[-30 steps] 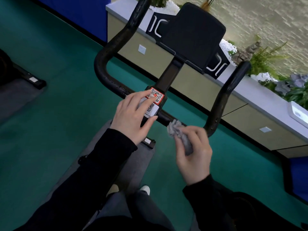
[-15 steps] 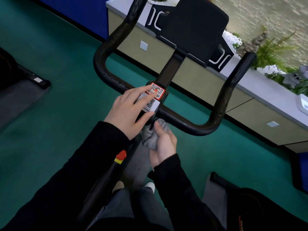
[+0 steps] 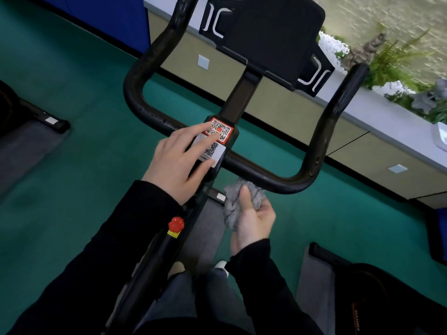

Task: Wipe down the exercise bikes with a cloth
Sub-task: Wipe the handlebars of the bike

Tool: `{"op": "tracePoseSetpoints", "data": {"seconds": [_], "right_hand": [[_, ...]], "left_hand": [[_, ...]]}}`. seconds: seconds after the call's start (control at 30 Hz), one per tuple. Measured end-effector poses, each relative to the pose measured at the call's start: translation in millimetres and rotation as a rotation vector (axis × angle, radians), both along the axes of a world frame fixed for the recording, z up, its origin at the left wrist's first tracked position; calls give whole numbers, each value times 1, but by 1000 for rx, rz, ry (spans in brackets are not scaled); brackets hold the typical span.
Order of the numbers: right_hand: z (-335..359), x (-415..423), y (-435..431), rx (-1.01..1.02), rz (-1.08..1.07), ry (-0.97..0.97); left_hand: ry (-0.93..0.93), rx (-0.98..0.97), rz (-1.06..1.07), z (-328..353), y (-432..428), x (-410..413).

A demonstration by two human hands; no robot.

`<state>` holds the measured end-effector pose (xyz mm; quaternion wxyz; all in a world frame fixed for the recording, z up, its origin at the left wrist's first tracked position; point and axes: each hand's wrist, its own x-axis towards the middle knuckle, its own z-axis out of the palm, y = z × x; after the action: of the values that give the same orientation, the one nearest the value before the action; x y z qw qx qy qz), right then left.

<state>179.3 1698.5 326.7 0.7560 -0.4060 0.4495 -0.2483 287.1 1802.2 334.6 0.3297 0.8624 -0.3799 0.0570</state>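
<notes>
A black exercise bike fills the middle of the view, with its U-shaped handlebar (image 3: 271, 176) crossing in front of me and a black console (image 3: 271, 37) above. My left hand (image 3: 180, 160) rests flat on the centre clamp, its straight fingers over the red and white QR stickers (image 3: 216, 141). My right hand (image 3: 251, 221) grips a crumpled grey cloth (image 3: 235, 201) just under the bar, right of the clamp, with the cloth's top touching the bar's underside. A red knob (image 3: 176, 224) sits on the frame below.
Teal carpet (image 3: 84, 93) surrounds the bike, which stands on a grey mat (image 3: 205, 238). A beige cabinet with a white top (image 3: 362, 131) and plants runs behind. Parts of other bikes (image 3: 29, 112) show at the left edge and at the lower right (image 3: 362, 298).
My right hand dropped with the cloth from the right bend of the bar to beneath it by the clamp, then shifted slightly right. My left hand stayed on the stickers.
</notes>
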Motion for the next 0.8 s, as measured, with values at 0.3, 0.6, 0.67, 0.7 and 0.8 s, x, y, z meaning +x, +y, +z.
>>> {"op": "tracePoseSetpoints", "data": {"seconds": [0.3, 0.6, 0.67, 0.7, 0.8], "right_hand": [[-3, -5, -4, -38, -5, 56], [-11, -16, -12, -336, 26, 216], [-13, -19, -15, -382, 35, 250], [-14, -24, -20, -404, 15, 271], [-16, -36, -33, -518, -60, 353]], "left_hand": [[-46, -25, 9, -4, -2, 2], [-163, -43, 78, 2, -13, -5], [-233, -64, 66, 4, -20, -10], [-255, -78, 45, 4, -25, -13], [-260, -78, -16, 5, -39, -21]]}}
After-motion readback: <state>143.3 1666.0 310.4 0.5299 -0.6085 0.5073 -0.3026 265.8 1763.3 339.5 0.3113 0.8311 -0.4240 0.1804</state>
